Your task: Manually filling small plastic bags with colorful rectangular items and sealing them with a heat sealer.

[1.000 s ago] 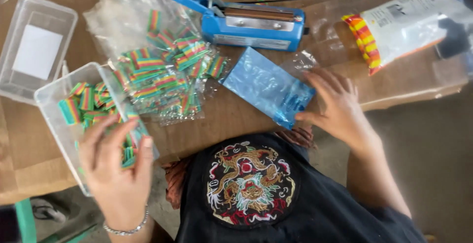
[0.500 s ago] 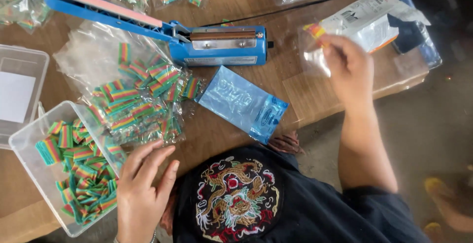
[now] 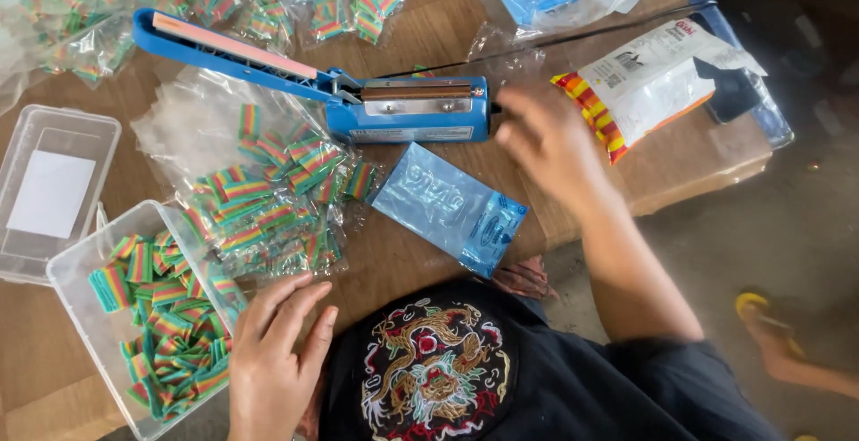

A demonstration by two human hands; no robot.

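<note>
The right hand (image 3: 546, 141), fingers loosely spread and seemingly empty, is hovering beside the blue metal heat sealer (image 3: 407, 112); the left hand (image 3: 273, 360), open, is resting flat on the wooden bench (image 3: 394, 253) near it.

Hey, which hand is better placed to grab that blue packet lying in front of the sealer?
Probably the right. The right hand hovers open just above the blue packet, beside the blue sealer. The left hand rests flat at the table edge beside the clear tub of rainbow candies, farther off.
</note>
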